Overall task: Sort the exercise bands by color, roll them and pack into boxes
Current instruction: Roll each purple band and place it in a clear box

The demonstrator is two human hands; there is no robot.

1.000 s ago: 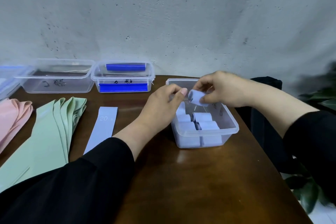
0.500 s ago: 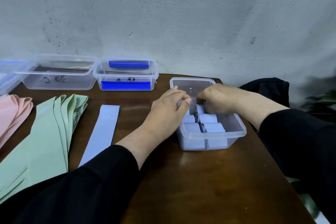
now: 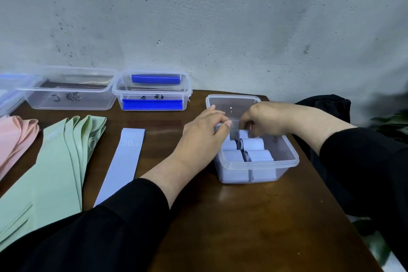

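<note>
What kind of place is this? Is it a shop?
Probably not a shop; more likely a plain packing workspace: a wooden table against a bare concrete wall, clear labelled boxes, and flat green bands waiting.

**Both hands at the clear box**

The right hand (image 3: 265, 121) reaches into the clear box (image 3: 287, 161), fingers curled on a rolled lilac band (image 3: 242, 133); the left hand (image 3: 203, 134) rests on the rim opposite; a flat lilac band (image 3: 123, 161) lies further left; green bands (image 3: 59, 161) beyond it.

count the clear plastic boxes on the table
4, possibly more off-frame: one by the hands holding rolled bands, one with blue strips, an empty-looking one left of it, one cut off at far left.
</note>
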